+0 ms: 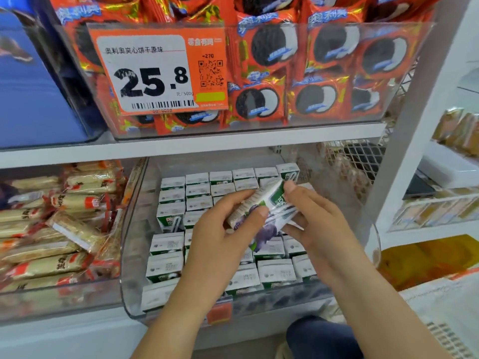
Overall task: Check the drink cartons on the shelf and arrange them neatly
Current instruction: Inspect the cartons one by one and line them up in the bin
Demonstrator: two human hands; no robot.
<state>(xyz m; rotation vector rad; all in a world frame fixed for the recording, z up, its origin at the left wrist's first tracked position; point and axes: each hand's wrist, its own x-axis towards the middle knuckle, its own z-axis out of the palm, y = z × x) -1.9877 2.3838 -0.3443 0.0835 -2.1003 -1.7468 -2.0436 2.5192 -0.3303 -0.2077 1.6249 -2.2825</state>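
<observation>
Carton (269,211): one, gripped by both hands.

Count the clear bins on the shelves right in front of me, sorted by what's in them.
Drink carton bin: 1
Orange cookie pack bin: 1
Beige snack pack bin: 1
Blue pack bin: 1
Total: 4

**Readable labels on the shelves**

An orange price tag (158,69) is hanging on the clear bin (324,117) of cookie packs (272,45), showing "奥利奥夹心饼干原味", the price "25.8", "元/500g", a barcode, a QR code under "-270", and the header "零食有鸣". The cookie packs are carrying blue "奥利奥" lettering. The held carton (269,203) is showing "100" on green; its other print is reading too blurred.
</observation>
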